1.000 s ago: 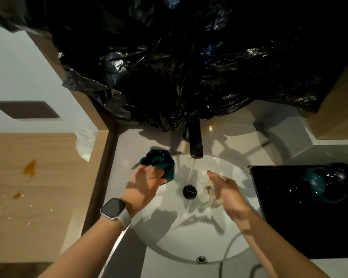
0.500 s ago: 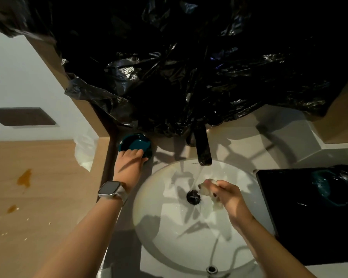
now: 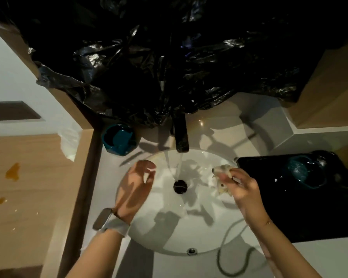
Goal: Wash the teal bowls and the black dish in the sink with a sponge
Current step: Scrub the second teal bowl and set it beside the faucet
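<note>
From my remote seat, nearest the lens are my 2 forearms, rising from the bottom of the frame over the white sink (image 3: 215, 248). My left hand (image 3: 136, 182), left of centre, hangs above the basin with fingers loosely curled around nothing. My right hand (image 3: 240, 187), right of centre, pinches the soggy pale sponge (image 3: 222, 173) at the basin's right rim. Water runs from the black faucet (image 3: 181, 135) toward the drain (image 3: 180, 186).

I judge 1 teal bowl (image 3: 120, 140) done with: it sits on the counter in the upper left, against the wooden side panel. The other teal bowl (image 3: 300, 170) rests inside the black dish (image 3: 301, 215) at the right edge, so the next move calls for my free hand crossing to lift that bowl under the stream.

Room is tight: black plastic sheeting (image 3: 169, 67) droops over the faucet, and the dish crowds the basin's right rim. The open space is the basin's middle.
</note>
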Demonstrator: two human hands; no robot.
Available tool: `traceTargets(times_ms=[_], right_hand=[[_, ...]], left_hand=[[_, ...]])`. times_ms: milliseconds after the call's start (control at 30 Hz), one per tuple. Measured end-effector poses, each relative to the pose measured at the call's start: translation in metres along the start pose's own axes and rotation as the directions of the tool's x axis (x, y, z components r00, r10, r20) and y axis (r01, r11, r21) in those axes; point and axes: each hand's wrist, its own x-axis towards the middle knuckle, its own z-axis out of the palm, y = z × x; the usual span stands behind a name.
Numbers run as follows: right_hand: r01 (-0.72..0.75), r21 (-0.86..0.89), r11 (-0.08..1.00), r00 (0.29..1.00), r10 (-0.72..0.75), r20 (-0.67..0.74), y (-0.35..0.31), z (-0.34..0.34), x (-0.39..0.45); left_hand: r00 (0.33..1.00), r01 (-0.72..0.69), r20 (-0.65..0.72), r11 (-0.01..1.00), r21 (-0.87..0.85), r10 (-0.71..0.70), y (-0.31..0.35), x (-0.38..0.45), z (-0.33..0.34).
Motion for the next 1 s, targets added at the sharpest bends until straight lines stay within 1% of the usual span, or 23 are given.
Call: traceTargets(times_ms=[67,133,200,267,367,467,533,633,733,800,900,1000], right_hand=[[-0.005,0.042,0.999,1.000,0.006,-0.009,-0.001,-0.022,-0.004],[-0.028,0.007,1.000,0.998,0.028,-0.060,0.004,-0.045,-0.007],[-0.088,0.019,0.996,0.988,0.089,-0.130,0.009,-0.070,-0.012],[-0.123,0.071,0.990,0.979,0.133,-0.157,0.012,-0.096,-0.018],[-0.128,0.128,0.983,0.982,0.144,-0.124,0.021,-0.136,-0.028],[-0.152,0.139,0.979,0.982,0.165,-0.090,0.033,-0.165,-0.029],[-0.174,0.132,0.976,0.977,0.187,-0.099,0.044,-0.177,-0.026],[-0.207,0.105,0.973,0.968,0.219,-0.121,0.060,-0.188,-0.020],[-0.295,0.114,0.949,0.947,0.306,-0.098,0.069,-0.196,-0.015],[-0.335,0.137,0.932,0.935,0.346,-0.070,0.069,-0.196,-0.015],[-0.313,0.112,0.943,0.943,0.323,-0.079,0.064,-0.192,-0.016],[-0.282,0.109,0.953,0.953,0.292,-0.085,0.058,-0.189,-0.017]], left_hand=[[0.998,0.011,0.068,1.000,-0.022,-0.010,0.030,-0.014,0.021],[0.995,0.024,0.104,0.995,-0.098,-0.014,0.056,-0.023,0.046],[0.989,0.050,0.145,0.981,-0.187,-0.022,0.079,-0.027,0.070],[0.979,0.076,0.203,0.974,-0.212,-0.032,0.106,-0.026,0.093],[0.963,0.046,0.269,0.963,-0.265,0.028,0.152,-0.014,0.129],[0.931,0.069,0.362,0.948,-0.310,0.050,0.201,0.007,0.164],[0.899,0.118,0.437,0.952,-0.282,0.018,0.228,0.023,0.191],[0.838,0.256,0.539,0.930,-0.263,-0.078,0.256,0.043,0.231],[0.785,0.385,0.591,0.893,-0.234,-0.183,0.274,0.049,0.257],[0.787,0.382,0.585,0.900,-0.210,-0.197,0.279,0.048,0.269],[0.807,0.304,0.569,0.938,-0.169,-0.159,0.279,0.049,0.283],[0.802,0.252,0.581,0.961,-0.113,-0.142,0.280,0.053,0.279]])
